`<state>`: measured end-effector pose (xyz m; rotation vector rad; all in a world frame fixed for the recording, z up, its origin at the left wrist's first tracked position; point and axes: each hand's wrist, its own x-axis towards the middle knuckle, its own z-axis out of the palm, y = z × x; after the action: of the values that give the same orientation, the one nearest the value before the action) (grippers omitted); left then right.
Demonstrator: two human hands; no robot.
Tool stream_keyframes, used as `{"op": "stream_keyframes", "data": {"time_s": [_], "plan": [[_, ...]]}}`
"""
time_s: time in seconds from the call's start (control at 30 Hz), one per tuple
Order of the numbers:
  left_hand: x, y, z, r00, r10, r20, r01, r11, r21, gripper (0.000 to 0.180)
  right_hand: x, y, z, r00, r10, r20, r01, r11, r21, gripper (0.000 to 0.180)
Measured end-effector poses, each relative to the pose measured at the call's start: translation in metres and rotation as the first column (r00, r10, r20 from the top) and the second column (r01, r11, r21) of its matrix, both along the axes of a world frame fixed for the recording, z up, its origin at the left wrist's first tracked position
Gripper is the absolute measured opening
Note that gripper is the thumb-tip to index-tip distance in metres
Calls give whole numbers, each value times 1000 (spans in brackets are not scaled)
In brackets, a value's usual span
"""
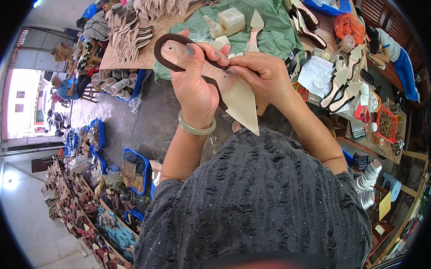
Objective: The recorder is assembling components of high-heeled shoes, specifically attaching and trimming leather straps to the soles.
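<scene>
A pointed shoe insole (243, 102), pale at the toe and pinkish toward the heel, is held up in front of my chest. A dark brown strip (164, 59) runs round its heel and along part of its side. Wrapped round the heel half is my left hand (195, 90), its thumb across the upper face and a pale bangle at the wrist. My right hand (265, 76) pinches the strip at the insole's edge near the middle, thumb against fingers. Behind the hands, a green cloth (280, 21) covers part of the worktable, with a squarish glue-stained bottle (231, 21) and another insole (256, 22) on it.
Stacked insoles (129, 33) fill the table's far left. On the right are dark-edged insoles (337, 85), an orange tray (387, 124) and a red plastic bag (349, 28). Blue baskets (136, 170) stand on the floor to the left. A person (390, 47) leans at the far right.
</scene>
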<state>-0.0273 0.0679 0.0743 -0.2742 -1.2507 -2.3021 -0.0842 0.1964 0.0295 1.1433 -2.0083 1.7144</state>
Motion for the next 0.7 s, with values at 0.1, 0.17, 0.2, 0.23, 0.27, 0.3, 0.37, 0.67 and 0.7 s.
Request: {"op": "stream_keyframes", "data": {"time_s": [0.1, 0.17, 0.2, 0.23, 0.27, 0.3, 0.37, 0.67, 0.7], "plan": [[0, -6, -1, 1000, -15, 4, 15, 1000, -14, 34, -3, -4, 2, 975, -4, -224, 20, 997, 69, 18], [4, -10, 1, 1000, 17, -16, -17, 999, -28, 28, -2, -6, 6, 934, 33, -355, -5, 997, 79, 20], [3, -8, 1, 999, 23, 33, -22, 1000, -19, 20, -3, -7, 6, 948, 20, -318, -7, 999, 42, 20], [1, -7, 2, 996, 32, 79, -31, 999, -10, 16, -3, -8, 7, 959, 13, -282, -12, 1000, 5, 20], [-2, -5, 1, 994, 36, 107, -35, 999, -11, 16, -6, -7, 5, 971, 22, -236, -21, 1000, 5, 20], [-4, -4, 1, 990, 39, 136, -37, 999, -11, 18, -8, -5, 3, 981, 30, -190, -29, 1000, 7, 21], [4, -9, 4, 984, 32, 176, 11, 971, -239, 29, -5, -2, 4, 983, -2, -181, 6, 1000, 18, 20], [16, -8, -40, 988, -11, 156, 50, 968, -245, 18, -3, -7, -21, 827, 267, 495, -148, 952, -267, 15], [16, -8, -38, 984, -38, 176, 70, 981, -180, 19, -5, -3, -23, 660, 318, 681, -124, 940, -319, 16]]}}
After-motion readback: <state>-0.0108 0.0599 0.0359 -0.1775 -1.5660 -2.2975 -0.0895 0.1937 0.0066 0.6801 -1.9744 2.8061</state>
